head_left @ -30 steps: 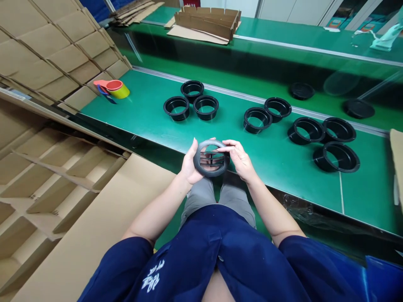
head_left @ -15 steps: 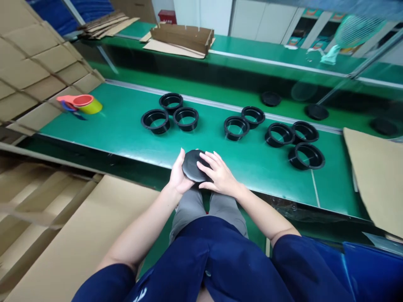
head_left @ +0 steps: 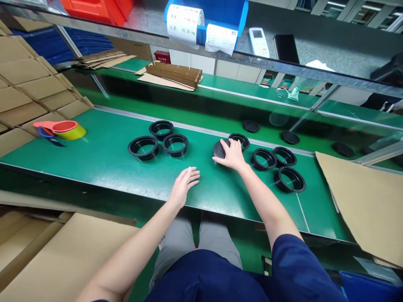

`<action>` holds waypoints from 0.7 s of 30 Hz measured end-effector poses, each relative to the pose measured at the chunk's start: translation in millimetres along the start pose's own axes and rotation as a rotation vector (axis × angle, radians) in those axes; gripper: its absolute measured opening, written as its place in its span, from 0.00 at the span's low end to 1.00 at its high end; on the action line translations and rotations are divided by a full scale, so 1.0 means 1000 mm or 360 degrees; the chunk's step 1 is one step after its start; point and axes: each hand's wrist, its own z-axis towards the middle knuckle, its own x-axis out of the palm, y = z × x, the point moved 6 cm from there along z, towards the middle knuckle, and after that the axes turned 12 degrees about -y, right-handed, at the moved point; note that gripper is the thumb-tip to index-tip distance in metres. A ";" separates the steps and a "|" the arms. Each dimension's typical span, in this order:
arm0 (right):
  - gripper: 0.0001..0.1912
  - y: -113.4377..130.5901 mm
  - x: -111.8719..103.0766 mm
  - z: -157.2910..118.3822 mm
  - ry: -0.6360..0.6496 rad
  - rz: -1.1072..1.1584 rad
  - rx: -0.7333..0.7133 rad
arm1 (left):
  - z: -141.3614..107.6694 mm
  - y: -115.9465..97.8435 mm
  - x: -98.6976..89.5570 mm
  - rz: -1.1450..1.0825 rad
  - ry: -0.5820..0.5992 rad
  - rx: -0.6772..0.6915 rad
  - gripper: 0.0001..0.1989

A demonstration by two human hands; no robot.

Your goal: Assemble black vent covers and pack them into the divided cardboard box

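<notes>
Black disc point(head_left: 219, 151) moved forward, hands point(head_left: 233, 155) apart

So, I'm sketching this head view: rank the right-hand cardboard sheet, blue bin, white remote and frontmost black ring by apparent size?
1. Cardboard sheet
2. Blue bin, cut off by the top edge
3. Frontmost black ring
4. White remote

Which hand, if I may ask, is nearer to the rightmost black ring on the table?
Right: the right hand holds a black disc left of the ring; the left hand hovers farther left.
</notes>
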 end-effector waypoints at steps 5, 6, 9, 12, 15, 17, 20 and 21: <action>0.51 0.023 0.018 -0.033 0.0241 0.0025 -0.0101 | 0.023 -0.001 -0.031 0.0216 -0.0276 0.0419 0.27; 0.51 0.029 0.017 -0.037 0.0274 0.0028 -0.0116 | 0.026 0.000 -0.035 0.0226 -0.0299 0.0447 0.27; 0.47 0.040 0.004 -0.029 0.0312 0.0097 -0.0182 | 0.031 0.003 -0.040 0.0282 -0.0325 0.0513 0.28; 0.39 0.041 -0.011 -0.010 0.0125 0.0190 -0.0232 | 0.032 0.005 -0.042 0.0348 -0.0325 0.0553 0.29; 0.38 0.044 0.005 -0.012 0.0213 0.0141 -0.0231 | 0.031 0.006 -0.043 0.0400 -0.0313 0.0582 0.29; 0.40 0.047 0.026 -0.017 0.0418 0.0109 -0.0240 | 0.029 0.006 -0.044 0.0460 -0.0305 0.0591 0.29; 0.37 0.030 0.039 0.009 0.0446 0.0237 -0.0211 | 0.026 0.006 -0.045 0.0637 -0.0284 0.0586 0.29; 0.33 0.011 0.034 0.031 0.0316 0.0307 -0.0105 | 0.026 0.007 -0.045 0.0699 -0.0278 0.0579 0.30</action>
